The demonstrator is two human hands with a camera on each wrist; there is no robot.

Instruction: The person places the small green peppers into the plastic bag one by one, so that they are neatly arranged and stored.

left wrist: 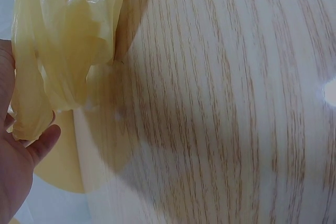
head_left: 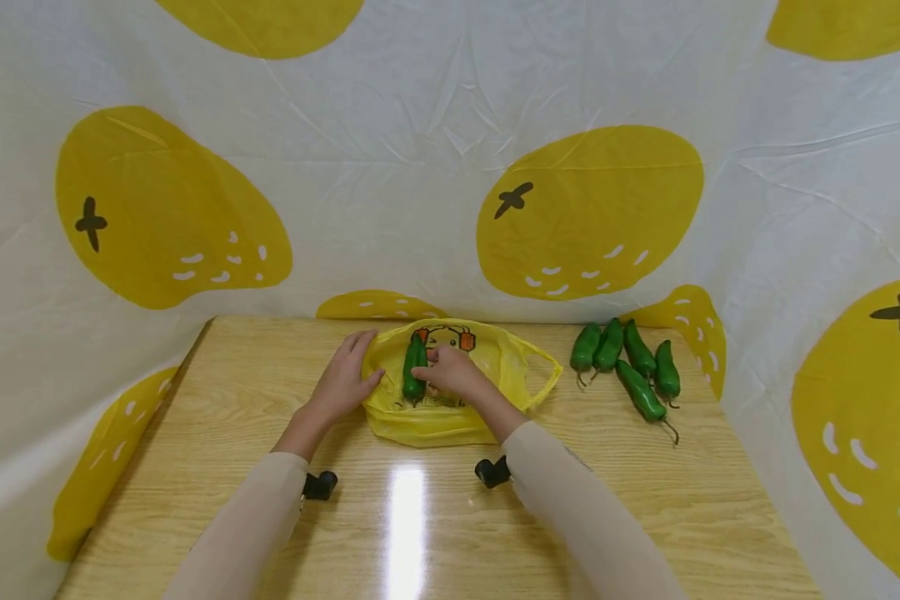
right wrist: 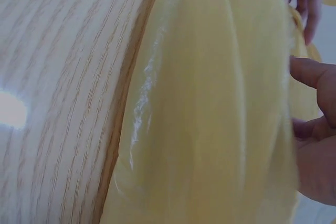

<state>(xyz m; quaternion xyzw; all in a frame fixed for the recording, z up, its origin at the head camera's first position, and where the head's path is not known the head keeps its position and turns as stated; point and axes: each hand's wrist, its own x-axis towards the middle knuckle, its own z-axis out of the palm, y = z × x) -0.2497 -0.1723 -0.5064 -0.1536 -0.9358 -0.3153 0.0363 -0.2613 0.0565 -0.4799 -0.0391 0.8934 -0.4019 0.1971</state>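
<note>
A yellow plastic bag (head_left: 435, 429) with a printed cartoon face lies opened out at the table's back edge. My left hand (head_left: 345, 375) holds its left rim, the fingers along the outer side and the thumb over the edge. Inside the mouth of the bag, a long green pepper (head_left: 412, 379) points away from me. My right hand (head_left: 453, 375) reaches in from the right and pinches the pepper, thumb across its side. Yellow plastic (right wrist: 210, 103) hides the pepper in the right wrist view. In the left wrist view, the left hand (left wrist: 18, 169) has bag film between thumb and fingers.
Several green peppers (head_left: 641, 392) lie together on the wooden table (head_left: 607, 500), to the right of the bag. One bag handle (head_left: 547, 383) sticks out toward them. A white cloth (head_left: 390, 208) with yellow fruit prints hangs behind and beside the table.
</note>
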